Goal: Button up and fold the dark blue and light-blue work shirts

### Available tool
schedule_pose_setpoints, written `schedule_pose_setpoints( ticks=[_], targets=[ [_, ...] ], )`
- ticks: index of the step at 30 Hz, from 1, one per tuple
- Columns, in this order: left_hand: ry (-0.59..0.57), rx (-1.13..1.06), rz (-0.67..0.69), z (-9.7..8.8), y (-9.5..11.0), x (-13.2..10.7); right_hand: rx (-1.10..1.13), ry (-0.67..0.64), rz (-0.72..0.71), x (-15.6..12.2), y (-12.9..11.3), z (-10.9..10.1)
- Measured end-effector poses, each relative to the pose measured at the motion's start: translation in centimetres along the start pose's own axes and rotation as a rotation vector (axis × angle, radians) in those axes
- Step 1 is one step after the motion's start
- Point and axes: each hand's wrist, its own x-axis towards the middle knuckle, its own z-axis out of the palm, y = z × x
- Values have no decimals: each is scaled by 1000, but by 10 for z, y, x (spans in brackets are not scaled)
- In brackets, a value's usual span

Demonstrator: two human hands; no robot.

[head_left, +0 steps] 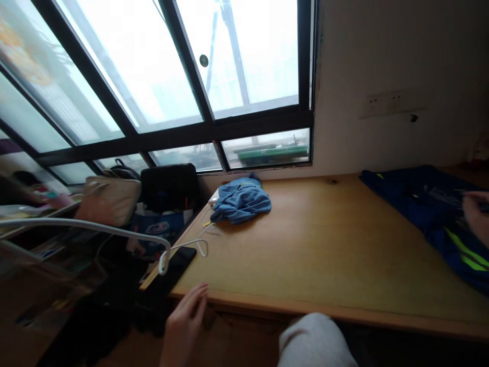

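My left hand (187, 321) is in front of the table's near edge, its fingers stretched out close together, with nothing visible in it. At the right border my right hand (477, 216) is partly cut off. Its thumb and a finger come together in a pinch over a dark blue garment (416, 204) with bright yellow-green stripes; blur hides what is between them. The garment lies spread on the right side of the wooden table (313, 255). A crumpled lighter blue cloth (241, 200) rests near the back left corner.
A white cable (200, 242) and a black phone-like slab (182, 262) lie along the table's left edge. Further left are a white curved rail (95, 224), a black chair back (168, 183) and a beige bag (110, 199). My grey-clad knee (315, 341) is below the front edge.
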Motion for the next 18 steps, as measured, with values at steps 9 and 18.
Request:
schedule_pose_setpoints(
  ticks=[9, 18],
  targets=[
    [-296, 409, -447, -39, -95, 45, -72, -176, -384, -114, -139, 150],
    [-306, 494, -481, -25, -89, 59, -31, -242, -165, -123, -104, 157]
  ],
)
